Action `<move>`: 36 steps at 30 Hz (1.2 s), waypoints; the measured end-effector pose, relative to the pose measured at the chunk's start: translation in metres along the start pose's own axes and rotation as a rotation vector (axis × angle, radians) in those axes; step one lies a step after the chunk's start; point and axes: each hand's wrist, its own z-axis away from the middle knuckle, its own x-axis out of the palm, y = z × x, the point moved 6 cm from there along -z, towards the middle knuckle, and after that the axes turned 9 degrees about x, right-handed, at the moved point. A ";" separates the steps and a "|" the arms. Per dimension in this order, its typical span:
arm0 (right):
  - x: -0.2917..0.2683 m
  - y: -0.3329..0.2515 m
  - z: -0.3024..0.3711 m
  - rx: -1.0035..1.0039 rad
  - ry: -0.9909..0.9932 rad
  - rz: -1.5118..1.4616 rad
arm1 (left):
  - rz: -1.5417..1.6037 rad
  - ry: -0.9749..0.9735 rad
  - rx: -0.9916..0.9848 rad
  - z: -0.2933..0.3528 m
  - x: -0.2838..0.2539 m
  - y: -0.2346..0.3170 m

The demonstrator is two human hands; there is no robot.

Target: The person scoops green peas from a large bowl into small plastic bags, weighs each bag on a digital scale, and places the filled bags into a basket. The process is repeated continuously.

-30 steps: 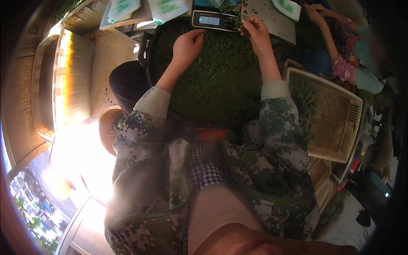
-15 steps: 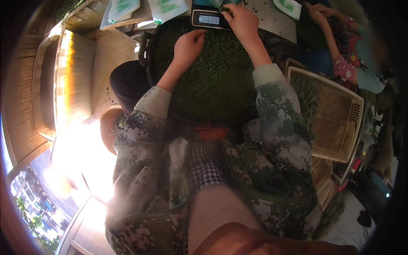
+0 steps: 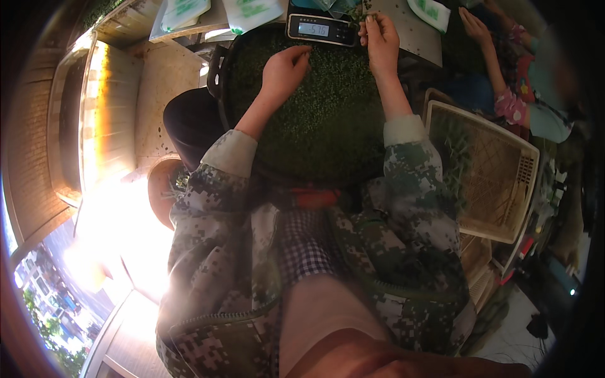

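A large round dark basket (image 3: 315, 120), filled with small green berries or peppercorns, stands in front of me. Over its left part hovers my left hand (image 3: 282, 70), thumb and fingers pinched together; whatever they may hold is too small to make out. A black digital scale (image 3: 321, 30) with a lit display sits past the basket's far rim. On it rests a clear bluish plastic bag (image 3: 324, 4), partly cut off by the upper edge. Beside the scale's right end, my right hand (image 3: 382, 47) is raised with its fingers closed on a small green sprig (image 3: 360, 11).
White bags with green print (image 3: 253, 14) lie on the table at the far left, and another printed bag (image 3: 430, 12) at the far right. To my right stands a beige plastic crate (image 3: 498, 183) with greenery. Another person's hand (image 3: 476, 26) is at the upper right.
My right hand has moved right, off the bag on the scale, bringing up a green sprig. The scale's reading has dropped. My left hand has shifted slightly right.
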 end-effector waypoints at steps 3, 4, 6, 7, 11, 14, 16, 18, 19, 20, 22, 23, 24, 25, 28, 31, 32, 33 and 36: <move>0.011 -0.006 0.033 0.229 -0.164 0.270 | 0.200 0.043 -0.012 0.003 0.007 0.007; 0.015 -0.004 0.042 0.255 -0.229 0.263 | 0.275 0.041 -0.019 0.004 0.011 0.016; 0.025 0.003 0.058 0.306 -0.358 0.245 | 0.345 -0.037 -0.045 0.003 0.018 0.023; 0.025 0.001 0.060 0.280 -0.346 0.265 | 0.339 -0.114 -0.065 0.003 0.023 0.024; 0.025 -0.004 0.059 0.186 -0.312 0.395 | 0.391 -0.153 -0.166 0.006 0.029 0.007; 0.023 -0.003 0.061 0.131 -0.279 0.469 | 0.283 -0.235 -0.123 0.004 0.026 0.009; 0.020 -0.001 0.063 0.105 -0.269 0.498 | 0.220 -0.290 -0.179 0.003 0.025 0.011; 0.018 -0.001 0.065 0.088 -0.278 0.528 | 0.066 -0.416 -0.130 0.008 0.030 0.014; 0.017 0.000 0.063 0.120 -0.333 0.683 | -0.058 -0.512 -0.052 0.015 0.035 0.016; 0.013 0.001 0.060 0.152 -0.388 0.837 | -0.183 -0.607 0.027 0.023 0.041 0.017; 0.012 -0.005 0.046 0.100 -0.347 0.989 | -0.220 -0.584 0.181 0.046 0.053 0.010; 0.016 -0.011 0.035 0.023 -0.294 0.919 | -0.237 -0.574 0.262 0.053 0.058 0.006; 0.022 -0.019 0.025 -0.045 -0.231 0.851 | -0.263 -0.553 0.287 0.051 0.060 0.008; 0.027 -0.023 0.017 -0.111 -0.168 0.786 | -0.236 -0.553 0.208 0.046 0.058 0.013; 0.060 -0.021 -0.009 -0.293 -0.057 0.754 | -0.180 -0.531 0.039 0.038 0.052 0.020; 0.071 -0.019 -0.009 -0.318 0.008 0.806 | -0.162 -0.507 0.013 0.041 0.049 0.017; 0.071 -0.019 -0.009 -0.318 0.041 0.866 | -0.172 -0.506 0.005 0.042 0.048 0.015; 0.069 -0.006 -0.010 -0.312 0.056 0.918 | -0.175 -0.508 0.002 0.043 0.049 0.014; 0.054 0.026 -0.008 -0.241 0.032 0.954 | -0.152 -0.531 0.010 0.045 0.052 0.015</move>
